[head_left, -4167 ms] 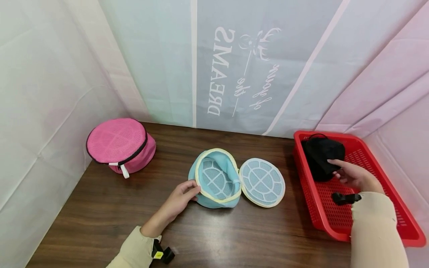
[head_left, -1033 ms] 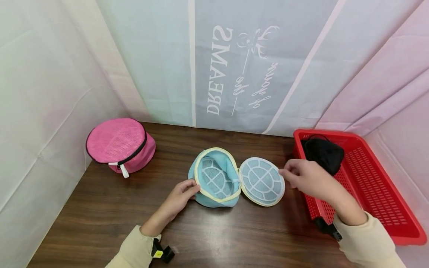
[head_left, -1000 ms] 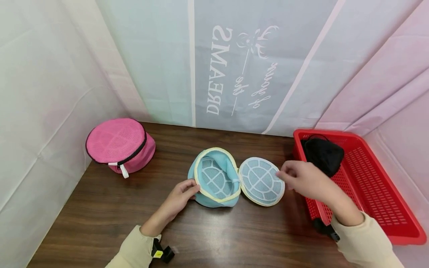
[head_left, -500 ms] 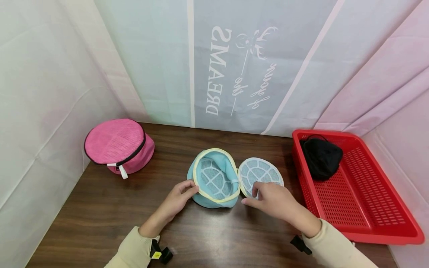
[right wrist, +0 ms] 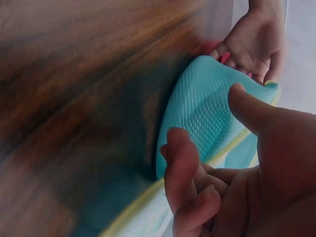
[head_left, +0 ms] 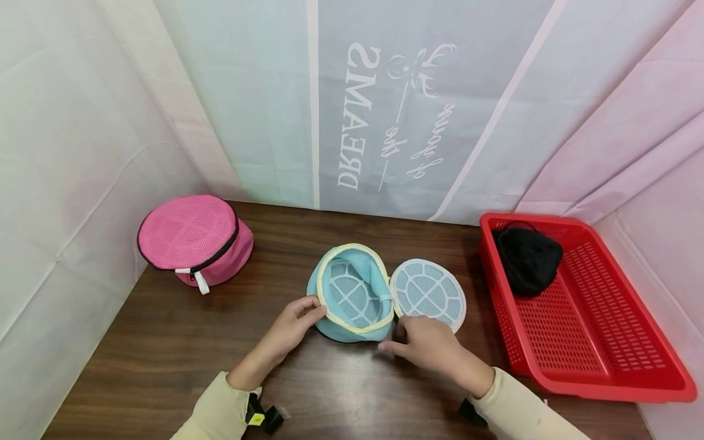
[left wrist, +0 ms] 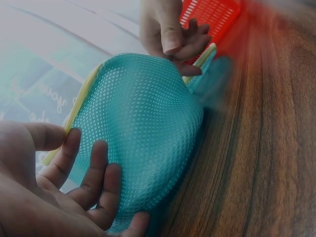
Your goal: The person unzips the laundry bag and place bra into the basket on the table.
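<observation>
- The yellow-edged rim (head_left: 337, 316) is pinched between thumb and forefinger of the left hand (head_left: 287, 329); the other fingers are held loosely at the mesh wall.
- Nothing is seen grasped by the right hand (head_left: 431, 343); its fingers are loosely bent, thumb apart, near the joint between bag and lid.
- The blue mesh laundry bag (head_left: 352, 294) is seated on the wooden table (head_left: 308, 394) between the hands, its round lid (head_left: 429, 290) folded out flat.
- Step in hand, as judged: the bag is being steadied while its joint side is attended to. A light grip on the rim or lid edge there would be called for, with the left pinch maintained.
- Farther out, a zipped pink mesh bag (head_left: 189, 235) is placed at left; a black fabric item (head_left: 528, 260) is contained in the red basket (head_left: 591, 391) at right.
</observation>
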The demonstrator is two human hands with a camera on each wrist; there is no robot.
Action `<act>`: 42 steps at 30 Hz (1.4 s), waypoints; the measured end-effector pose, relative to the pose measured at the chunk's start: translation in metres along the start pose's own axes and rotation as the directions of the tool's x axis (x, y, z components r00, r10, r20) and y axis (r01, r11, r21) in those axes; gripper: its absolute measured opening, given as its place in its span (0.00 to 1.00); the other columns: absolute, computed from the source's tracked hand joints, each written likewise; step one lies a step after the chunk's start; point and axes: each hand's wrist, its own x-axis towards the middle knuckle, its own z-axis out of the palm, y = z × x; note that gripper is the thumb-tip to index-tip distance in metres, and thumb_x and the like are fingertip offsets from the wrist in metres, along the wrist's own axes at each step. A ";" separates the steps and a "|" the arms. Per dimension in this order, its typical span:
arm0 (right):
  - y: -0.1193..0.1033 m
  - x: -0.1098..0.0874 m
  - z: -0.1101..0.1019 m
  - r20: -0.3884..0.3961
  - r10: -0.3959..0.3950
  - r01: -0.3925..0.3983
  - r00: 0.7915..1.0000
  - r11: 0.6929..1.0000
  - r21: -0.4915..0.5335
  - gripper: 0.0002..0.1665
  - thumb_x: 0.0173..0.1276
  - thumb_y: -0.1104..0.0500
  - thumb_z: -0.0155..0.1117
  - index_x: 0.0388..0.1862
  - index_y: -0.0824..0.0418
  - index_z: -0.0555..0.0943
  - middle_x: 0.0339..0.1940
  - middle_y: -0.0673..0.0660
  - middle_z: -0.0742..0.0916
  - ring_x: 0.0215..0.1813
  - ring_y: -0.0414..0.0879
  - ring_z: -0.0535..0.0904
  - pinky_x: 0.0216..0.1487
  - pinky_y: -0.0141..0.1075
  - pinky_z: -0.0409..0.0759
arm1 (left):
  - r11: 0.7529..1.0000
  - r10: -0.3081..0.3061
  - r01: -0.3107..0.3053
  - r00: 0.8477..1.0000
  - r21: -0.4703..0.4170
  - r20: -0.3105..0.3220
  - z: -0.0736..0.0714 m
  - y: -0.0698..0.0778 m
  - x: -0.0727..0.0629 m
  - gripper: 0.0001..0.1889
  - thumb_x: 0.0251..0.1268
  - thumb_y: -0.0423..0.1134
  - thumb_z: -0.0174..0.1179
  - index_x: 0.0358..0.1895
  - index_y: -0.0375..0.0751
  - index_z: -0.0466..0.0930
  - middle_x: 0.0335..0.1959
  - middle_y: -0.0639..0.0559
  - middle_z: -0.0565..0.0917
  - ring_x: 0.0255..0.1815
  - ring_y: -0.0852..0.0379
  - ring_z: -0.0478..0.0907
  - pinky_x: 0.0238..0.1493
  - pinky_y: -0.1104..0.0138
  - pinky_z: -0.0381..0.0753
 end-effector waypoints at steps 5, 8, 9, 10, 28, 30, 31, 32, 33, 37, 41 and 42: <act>-0.001 0.004 0.008 -0.005 -0.005 0.005 1.000 1.000 0.029 0.24 0.62 0.34 0.72 0.23 0.48 0.76 0.16 0.43 0.75 0.20 0.38 0.68 0.20 0.36 0.67 | 1.000 -0.003 0.003 1.000 0.007 0.005 0.000 0.000 0.000 0.12 0.78 0.37 0.56 0.38 0.30 0.77 0.35 0.45 0.76 0.40 0.58 0.70 0.46 0.69 0.69; -0.001 0.005 0.011 -0.014 -0.022 0.022 1.000 0.999 0.044 0.21 0.63 0.36 0.72 0.25 0.48 0.77 0.16 0.42 0.75 0.20 0.38 0.69 0.20 0.36 0.68 | 1.000 -0.003 0.002 1.000 0.010 0.009 0.000 0.000 0.000 0.12 0.77 0.37 0.56 0.38 0.30 0.77 0.35 0.45 0.76 0.40 0.58 0.70 0.46 0.69 0.69; -0.002 0.005 0.011 -0.018 -0.028 0.029 0.999 0.998 0.050 0.21 0.63 0.36 0.72 0.25 0.48 0.78 0.15 0.41 0.75 0.20 0.37 0.69 0.20 0.36 0.68 | 1.000 -0.001 0.001 1.000 0.011 0.010 0.000 0.000 0.000 0.12 0.77 0.37 0.56 0.37 0.30 0.77 0.35 0.45 0.75 0.40 0.58 0.70 0.46 0.69 0.68; -0.002 0.005 0.012 -0.022 -0.033 0.035 0.999 0.998 0.056 0.20 0.64 0.37 0.72 0.25 0.47 0.78 0.15 0.41 0.75 0.20 0.37 0.69 0.20 0.36 0.68 | 1.000 0.000 0.000 1.000 0.013 0.010 0.000 0.000 0.000 0.12 0.77 0.37 0.56 0.37 0.30 0.77 0.34 0.45 0.75 0.40 0.58 0.70 0.46 0.69 0.68; -0.004 0.008 0.017 -0.062 -0.027 0.033 0.998 0.995 0.093 0.17 0.67 0.42 0.71 0.27 0.47 0.75 0.13 0.41 0.73 0.17 0.37 0.68 0.18 0.34 0.65 | 0.998 0.001 -0.003 0.999 0.058 0.039 -0.001 -0.001 0.005 0.14 0.79 0.39 0.55 0.37 0.29 0.75 0.35 0.44 0.74 0.41 0.55 0.68 0.45 0.68 0.67; -0.004 0.009 0.017 -0.067 -0.024 0.030 0.997 0.995 0.094 0.17 0.67 0.42 0.71 0.28 0.47 0.75 0.13 0.41 0.73 0.17 0.37 0.68 0.18 0.34 0.66 | 0.998 -0.003 0.001 0.999 0.061 0.033 -0.002 -0.001 0.007 0.13 0.79 0.39 0.55 0.37 0.30 0.76 0.35 0.44 0.74 0.41 0.55 0.68 0.46 0.68 0.67; -0.004 0.010 0.017 -0.071 -0.020 0.027 0.997 0.995 0.097 0.16 0.67 0.42 0.71 0.29 0.47 0.76 0.13 0.41 0.73 0.17 0.37 0.68 0.18 0.34 0.66 | 0.998 -0.005 0.003 1.000 0.063 0.029 -0.002 -0.002 0.008 0.13 0.79 0.39 0.55 0.37 0.31 0.76 0.36 0.44 0.75 0.41 0.55 0.69 0.46 0.68 0.67; -0.004 0.011 0.017 -0.077 -0.018 0.026 0.997 0.995 0.099 0.15 0.66 0.42 0.72 0.31 0.47 0.77 0.13 0.41 0.73 0.17 0.37 0.68 0.18 0.35 0.66 | 0.998 -0.006 0.004 1.000 0.065 0.025 -0.002 -0.002 0.008 0.13 0.79 0.39 0.55 0.37 0.32 0.76 0.36 0.45 0.75 0.42 0.56 0.69 0.47 0.68 0.67; -0.004 0.012 0.017 -0.082 -0.014 0.022 0.997 0.995 0.102 0.15 0.66 0.42 0.72 0.33 0.48 0.78 0.14 0.42 0.73 0.17 0.37 0.68 0.18 0.35 0.66 | 0.998 -0.007 0.005 1.000 0.067 0.023 -0.003 -0.002 0.009 0.12 0.78 0.39 0.56 0.37 0.33 0.77 0.36 0.45 0.75 0.42 0.56 0.69 0.47 0.68 0.68; -0.002 0.016 0.017 -0.094 0.012 -0.001 0.995 0.993 0.119 0.17 0.66 0.42 0.72 0.42 0.50 0.80 0.15 0.42 0.74 0.18 0.38 0.70 0.19 0.36 0.67 | 0.996 -0.007 0.006 1.000 0.087 0.013 -0.003 -0.001 0.013 0.11 0.78 0.39 0.56 0.36 0.35 0.77 0.36 0.49 0.76 0.42 0.55 0.69 0.47 0.67 0.68; 0.000 0.021 0.016 -0.091 0.037 -0.025 0.995 0.991 0.131 0.21 0.66 0.42 0.72 0.47 0.54 0.79 0.16 0.43 0.76 0.20 0.38 0.72 0.21 0.37 0.70 | 0.995 -0.005 0.004 1.000 0.100 0.006 -0.004 0.000 0.018 0.11 0.77 0.39 0.57 0.36 0.34 0.77 0.35 0.48 0.76 0.41 0.55 0.69 0.46 0.67 0.68; 0.001 0.022 0.016 -0.090 0.042 -0.030 0.995 0.991 0.132 0.22 0.66 0.42 0.72 0.49 0.55 0.79 0.17 0.43 0.76 0.20 0.38 0.72 0.21 0.37 0.71 | 0.995 -0.004 0.004 1.000 0.103 0.005 -0.004 0.000 0.019 0.11 0.77 0.39 0.57 0.36 0.34 0.77 0.35 0.48 0.76 0.41 0.55 0.69 0.46 0.67 0.68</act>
